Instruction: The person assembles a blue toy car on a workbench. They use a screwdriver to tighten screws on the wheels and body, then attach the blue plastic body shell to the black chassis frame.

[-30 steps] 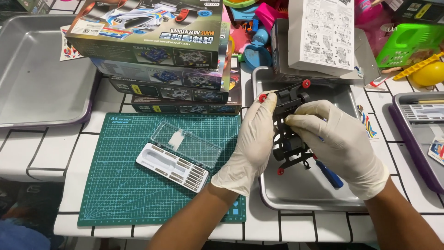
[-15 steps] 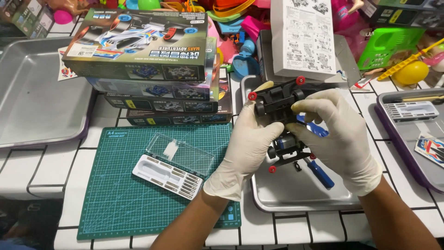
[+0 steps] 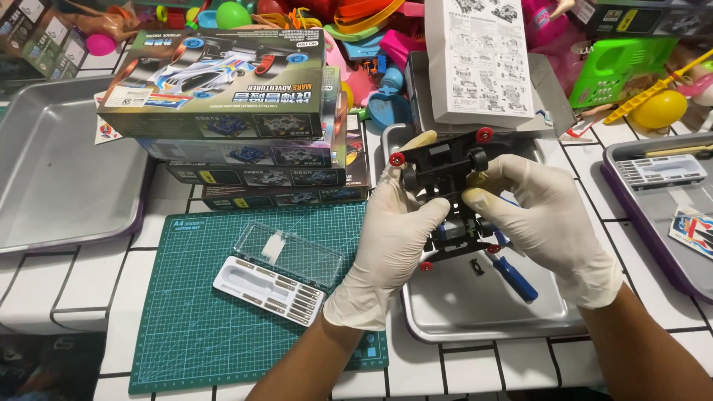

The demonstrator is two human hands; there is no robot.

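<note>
A black toy car chassis (image 3: 444, 163) with small red rollers at its corners is held upright above a metal tray (image 3: 475, 315). My left hand (image 3: 386, 245), in a white glove, grips its left side. My right hand (image 3: 546, 223), also gloved, grips the right side, thumb pressing near a black wheel. A blue-handled screwdriver (image 3: 514, 276) lies in the tray under my right hand. The lower part of the chassis is partly hidden between my palms.
A green cutting mat (image 3: 223, 327) carries an open clear-lidded bit case (image 3: 271, 278). Stacked model car boxes (image 3: 230, 111) stand behind it. A folded instruction sheet (image 3: 479, 59) leans at the back. Metal trays sit far left (image 3: 52, 178) and far right (image 3: 668, 215). Colourful toys crowd the back.
Both hands lifted the chassis slightly and tilted its roller end further up and away from me; the grip on both sides stayed the same.
</note>
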